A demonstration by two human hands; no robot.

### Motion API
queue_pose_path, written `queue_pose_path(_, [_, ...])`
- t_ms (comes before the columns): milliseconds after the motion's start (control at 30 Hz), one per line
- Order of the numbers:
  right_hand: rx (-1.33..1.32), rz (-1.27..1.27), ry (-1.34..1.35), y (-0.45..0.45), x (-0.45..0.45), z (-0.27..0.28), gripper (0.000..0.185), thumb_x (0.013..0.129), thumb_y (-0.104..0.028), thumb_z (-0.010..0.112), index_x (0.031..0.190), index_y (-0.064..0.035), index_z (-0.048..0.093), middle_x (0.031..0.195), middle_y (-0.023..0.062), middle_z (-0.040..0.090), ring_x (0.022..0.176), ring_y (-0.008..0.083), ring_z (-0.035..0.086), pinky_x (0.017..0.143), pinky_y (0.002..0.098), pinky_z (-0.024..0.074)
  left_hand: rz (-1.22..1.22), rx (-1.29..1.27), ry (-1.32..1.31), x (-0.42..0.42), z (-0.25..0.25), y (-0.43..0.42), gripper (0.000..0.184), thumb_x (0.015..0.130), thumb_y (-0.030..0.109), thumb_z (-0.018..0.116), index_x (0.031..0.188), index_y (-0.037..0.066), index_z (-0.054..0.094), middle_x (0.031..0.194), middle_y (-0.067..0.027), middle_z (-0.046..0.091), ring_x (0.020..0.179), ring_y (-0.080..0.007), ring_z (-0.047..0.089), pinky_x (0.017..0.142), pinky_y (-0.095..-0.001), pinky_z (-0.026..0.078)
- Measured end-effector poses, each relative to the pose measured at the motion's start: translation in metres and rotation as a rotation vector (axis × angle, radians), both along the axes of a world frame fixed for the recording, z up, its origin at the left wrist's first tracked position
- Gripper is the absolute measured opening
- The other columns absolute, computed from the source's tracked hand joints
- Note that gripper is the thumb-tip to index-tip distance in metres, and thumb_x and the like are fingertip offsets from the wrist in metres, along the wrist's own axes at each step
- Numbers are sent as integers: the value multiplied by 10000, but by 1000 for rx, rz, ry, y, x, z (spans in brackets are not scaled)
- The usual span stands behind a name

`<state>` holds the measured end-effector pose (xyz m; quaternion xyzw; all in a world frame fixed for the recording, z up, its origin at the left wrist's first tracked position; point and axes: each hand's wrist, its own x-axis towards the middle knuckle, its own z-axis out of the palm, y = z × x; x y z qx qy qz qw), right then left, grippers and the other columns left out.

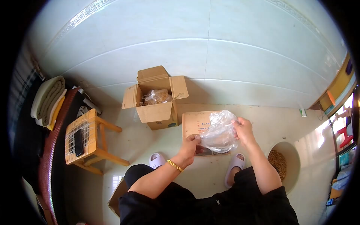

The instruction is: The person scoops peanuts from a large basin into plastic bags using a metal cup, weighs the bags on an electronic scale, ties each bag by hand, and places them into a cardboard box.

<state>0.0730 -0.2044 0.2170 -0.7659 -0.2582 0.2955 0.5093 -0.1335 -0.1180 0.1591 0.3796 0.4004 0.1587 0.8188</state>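
Observation:
A clear plastic bag is stretched between my two hands, in front of my body. My left hand pinches its lower left edge, with a gold bracelet on that wrist. On the other side, my right hand grips the bag near its upper right edge. The bag looks crumpled, and I make out nothing inside it. Beneath it lies a flat cardboard box with printed characters, partly covered by the bag and my left hand.
An open carton holding filled plastic bags stands near the wall. At left, a wooden stool carries a phone. A pale bucket at right contains yellow-brown pieces. Another cardboard box is beside my leg.

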Motion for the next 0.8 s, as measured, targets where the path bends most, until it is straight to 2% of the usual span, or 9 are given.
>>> queue_pose_path(100, [29, -15, -52, 0, 7, 3, 174, 887, -187, 536, 860, -28, 604, 626, 27, 528, 410, 87, 438, 348, 233, 336, 38, 27, -5, -3, -10, 5, 170, 919, 227, 506, 1027, 98, 529, 959, -66, 561, 774, -148, 544, 607, -280, 477])
queue_pose_path(233, [43, -31, -48, 0, 6, 7, 174, 873, -147, 548, 772, -11, 585, 601, 26, 515, 411, 103, 446, 366, 256, 377, 116, 181, 131, -4, -13, 4, 229, 902, 208, 537, 1078, 65, 514, 990, -77, 542, 803, -151, 536, 650, -298, 481])
queue_pose_path(300, [79, 14, -1, 0, -4, 6, 124, 866, -106, 545, 798, -9, 584, 665, 24, 545, 491, 103, 499, 414, 244, 405, 241, 849, 396, -1, -27, 3, 365, 869, 210, 571, 1139, -14, 473, 1042, -148, 539, 817, -218, 550, 722, -330, 482])
queue_pose_path(333, [81, 12, -1, 2, -7, 3, 124, 866, -106, 545, 798, -9, 584, 665, 24, 545, 491, 103, 499, 414, 244, 405, 240, 851, 395, -1, -12, 2, 365, 869, 210, 571, 1139, -14, 473, 1042, -148, 539, 817, -218, 550, 722, -330, 482])
queue_pose_path(400, [187, 107, 236, 3, -14, -7, 64, 847, -72, 556, 830, -12, 573, 756, 36, 578, 622, 116, 564, 484, 234, 447, -82, 932, 232, -5, 20, -4, 587, 826, 258, 634, 1272, -17, 370, 1116, -207, 486, 943, -294, 531, 850, -368, 450])
queue_pose_path(600, [141, 262, 504, -2, -42, 5, 62, 863, -40, 529, 915, -7, 537, 902, 92, 573, 743, 204, 610, 617, 330, 550, -357, 918, 159, 5, 32, -27, 877, 740, 310, 714, 1399, 50, 197, 1236, -268, 414, 1148, -358, 462, 930, -397, 412])
queue_pose_path(633, [146, 240, 514, -2, -42, 8, 70, 859, -40, 530, 921, -7, 537, 902, 94, 575, 745, 206, 610, 617, 331, 547, -351, 917, 156, 4, 33, -27, 877, 740, 310, 714, 1399, 50, 197, 1236, -268, 414, 1148, -358, 462, 930, -397, 412])
queue_pose_path(700, [166, 216, 532, -2, -32, 5, 83, 856, -47, 528, 931, -12, 538, 898, 98, 575, 745, 199, 608, 608, 307, 538, -403, 1172, 617, 1, 36, -28, 875, 763, 316, 692, 1408, 60, 159, 1225, -274, 425, 1125, -357, 485, 931, -429, 413])
queue_pose_path(800, [293, 137, 649, -5, -19, 4, 127, 863, -68, 529, 979, -15, 531, 882, 92, 564, 735, 182, 591, 628, 297, 521, -223, 1144, 574, 0, -6, -21, 644, 872, 258, 567, 1398, 115, 225, 1122, -198, 501, 1008, -303, 573, 838, -375, 487])
